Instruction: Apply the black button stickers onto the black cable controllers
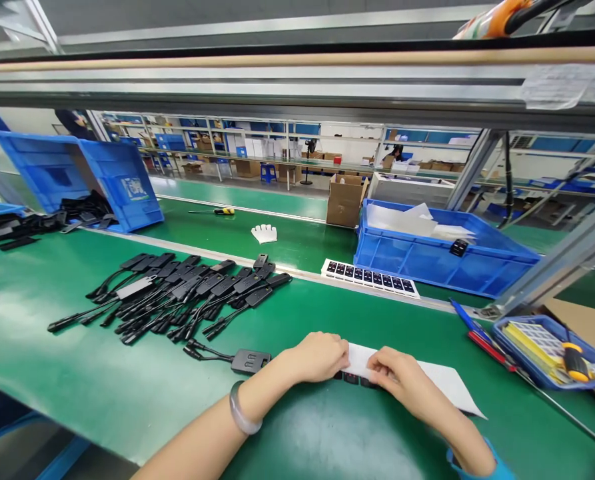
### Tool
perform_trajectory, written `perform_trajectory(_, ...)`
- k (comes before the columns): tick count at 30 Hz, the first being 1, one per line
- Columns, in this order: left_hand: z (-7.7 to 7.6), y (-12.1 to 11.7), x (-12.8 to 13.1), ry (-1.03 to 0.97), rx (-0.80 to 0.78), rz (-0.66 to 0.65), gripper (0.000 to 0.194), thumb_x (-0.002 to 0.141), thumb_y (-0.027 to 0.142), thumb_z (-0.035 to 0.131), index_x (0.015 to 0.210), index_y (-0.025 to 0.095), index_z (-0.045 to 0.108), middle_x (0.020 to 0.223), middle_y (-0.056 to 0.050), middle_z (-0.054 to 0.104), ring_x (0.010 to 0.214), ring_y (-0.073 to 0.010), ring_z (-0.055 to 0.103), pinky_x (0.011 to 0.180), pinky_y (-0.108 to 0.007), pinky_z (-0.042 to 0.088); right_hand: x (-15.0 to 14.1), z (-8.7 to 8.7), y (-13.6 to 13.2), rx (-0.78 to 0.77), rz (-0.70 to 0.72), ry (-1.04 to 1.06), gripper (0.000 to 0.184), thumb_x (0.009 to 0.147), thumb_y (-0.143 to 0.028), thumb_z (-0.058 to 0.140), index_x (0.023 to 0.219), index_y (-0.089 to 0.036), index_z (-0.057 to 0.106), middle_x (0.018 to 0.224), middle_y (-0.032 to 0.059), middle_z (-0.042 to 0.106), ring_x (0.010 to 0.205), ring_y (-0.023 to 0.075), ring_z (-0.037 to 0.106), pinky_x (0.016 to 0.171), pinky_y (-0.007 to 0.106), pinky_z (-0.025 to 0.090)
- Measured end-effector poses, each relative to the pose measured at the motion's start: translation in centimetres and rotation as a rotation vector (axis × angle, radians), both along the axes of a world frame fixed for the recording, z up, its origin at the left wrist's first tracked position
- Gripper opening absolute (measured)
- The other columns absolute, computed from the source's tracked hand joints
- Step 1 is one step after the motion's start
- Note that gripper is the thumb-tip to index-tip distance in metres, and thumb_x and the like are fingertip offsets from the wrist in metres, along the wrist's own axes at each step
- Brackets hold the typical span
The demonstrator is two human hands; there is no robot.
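Both my hands rest on a white label sheet lying on the green bench. My left hand is curled, its fingers pinching the sheet's left end. My right hand is curled too, with its fingertips on the sheet beside the left hand. A few dark labels show under the sheet between my hands. A black adapter with a short cable lies just left of my left hand. A grey bangle is on my left wrist.
A pile of several black cabled adapters lies at centre left. Behind are a label strip, a blue bin, a white glove, a tipped blue crate and a small blue tray with tools at right.
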State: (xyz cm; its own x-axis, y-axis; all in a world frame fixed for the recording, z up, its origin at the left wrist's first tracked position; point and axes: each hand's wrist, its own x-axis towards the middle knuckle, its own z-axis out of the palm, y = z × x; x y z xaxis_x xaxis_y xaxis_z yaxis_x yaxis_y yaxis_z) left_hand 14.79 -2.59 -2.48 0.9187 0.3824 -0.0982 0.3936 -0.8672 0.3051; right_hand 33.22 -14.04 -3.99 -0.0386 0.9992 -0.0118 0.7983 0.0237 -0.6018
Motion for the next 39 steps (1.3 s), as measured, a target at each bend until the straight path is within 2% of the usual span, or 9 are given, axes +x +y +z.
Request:
perform_trajectory(3, 0.1, 0.7, -0.5, 0.001, -0.014, -0.021, 0.015, 0.084, 0.036, 0.057, 0.086, 0.021, 0.061, 0.089, -0.002, 0.064, 0.080, -0.0184, 0.061, 0.065, -0.024, 0.044, 1.3, 0.3, -0.3, -0.041, 0.043, -0.051, 0.012, 0.083, -0.023, 0.047, 0.073, -0.021, 0.054, 0.077, 0.0011, 0.058, 0.070, 0.0176, 0.054, 0.062, 0.025, 0.036)
perform_trajectory(8, -0.2, 0.9, -0.3, -0.015, 0.033, 0.030, 0.011, 0.085, 0.027, 0.054, 0.087, 0.017, 0.060, 0.088, -0.006, 0.064, 0.081, -0.0224, 0.061, 0.065, -0.027, 0.041, 1.8, 0.3, 0.2, -0.029, -0.076, -0.215, 0.015, 0.084, -0.016, 0.045, 0.071, -0.020, 0.049, 0.072, 0.0015, 0.056, 0.068, 0.0179, 0.053, 0.063, 0.027, 0.033)
perform_trajectory(14, 0.3, 1.9, -1.7, -0.043, -0.003, 0.011, 0.018, 0.080, 0.036, 0.063, 0.084, 0.018, 0.062, 0.089, -0.004, 0.063, 0.080, -0.0181, 0.059, 0.063, -0.023, 0.039, 4.4, 1.3, -0.8, -0.038, 0.051, -0.094, 0.009, 0.081, -0.019, 0.052, 0.073, -0.020, 0.055, 0.079, 0.0010, 0.057, 0.073, 0.0166, 0.052, 0.065, 0.024, 0.035)
perform_trajectory(18, 0.4, 2.6, -2.1, -0.049, -0.039, 0.024, 0.010, 0.082, 0.027, 0.059, 0.086, 0.018, 0.062, 0.089, -0.003, 0.063, 0.082, -0.0173, 0.058, 0.067, -0.023, 0.037, 5.3, 1.5, -1.0, -0.036, -0.046, -0.129, 0.011, 0.082, -0.018, 0.048, 0.072, -0.019, 0.054, 0.074, 0.0017, 0.057, 0.069, 0.0175, 0.051, 0.064, 0.026, 0.034)
perform_trajectory(21, 0.4, 2.8, -2.1, -0.041, -0.059, 0.047, 0.010, 0.081, 0.025, 0.056, 0.085, 0.017, 0.062, 0.086, -0.004, 0.063, 0.080, -0.0191, 0.057, 0.066, -0.025, 0.036, 5.9, 1.3, -0.9, -0.060, -0.056, -0.100, 0.010, 0.079, -0.018, 0.049, 0.073, -0.019, 0.057, 0.077, 0.0025, 0.059, 0.071, 0.0174, 0.053, 0.064, 0.025, 0.036)
perform_trajectory(27, 0.1, 3.8, -3.3, -0.082, -0.131, 0.061, 0.014, 0.077, 0.024, 0.053, 0.087, 0.017, 0.060, 0.090, -0.006, 0.058, 0.081, -0.0182, 0.054, 0.068, -0.025, 0.037, 9.5, 0.9, -2.3, -0.089, -0.134, -0.063, 0.005, 0.068, -0.022, 0.058, 0.065, -0.019, 0.061, 0.077, 0.0038, 0.060, 0.072, 0.0191, 0.055, 0.066, 0.026, 0.039)
perform_trajectory(31, -0.3, 4.1, -3.6, -0.142, -0.184, 0.086, 0.013, 0.075, 0.025, 0.051, 0.081, 0.017, 0.059, 0.086, -0.005, 0.055, 0.078, -0.0184, 0.051, 0.068, -0.026, 0.036, 11.2, 0.0, -2.5, -0.026, -0.244, -0.033, 0.011, 0.069, -0.028, 0.058, 0.065, -0.019, 0.063, 0.073, 0.0042, 0.062, 0.071, 0.0215, 0.055, 0.065, 0.029, 0.037)
perform_trajectory(35, -0.2, 3.9, -3.4, -0.263, -0.262, 0.119, 0.011, 0.072, 0.027, 0.053, 0.074, 0.017, 0.057, 0.081, -0.003, 0.056, 0.076, -0.0173, 0.050, 0.070, -0.027, 0.035, 11.5, -0.6, -2.3, 0.085, -0.321, 0.072, 0.015, 0.067, -0.032, 0.062, 0.060, -0.019, 0.061, 0.062, 0.0025, 0.060, 0.063, 0.0209, 0.053, 0.060, 0.029, 0.036)
perform_trajectory(39, -0.3, 4.6, -3.4, -0.479, -0.380, 0.293, 0.024, 0.076, 0.041, 0.049, 0.074, 0.018, 0.053, 0.070, -0.001, 0.054, 0.068, -0.0152, 0.048, 0.063, -0.025, 0.033, 11.3, -0.3, -2.0, 0.277, -0.441, 0.275, 0.023, 0.070, -0.040, 0.062, 0.079, -0.020, 0.057, 0.068, 0.0014, 0.059, 0.064, 0.0186, 0.055, 0.060, 0.028, 0.041)
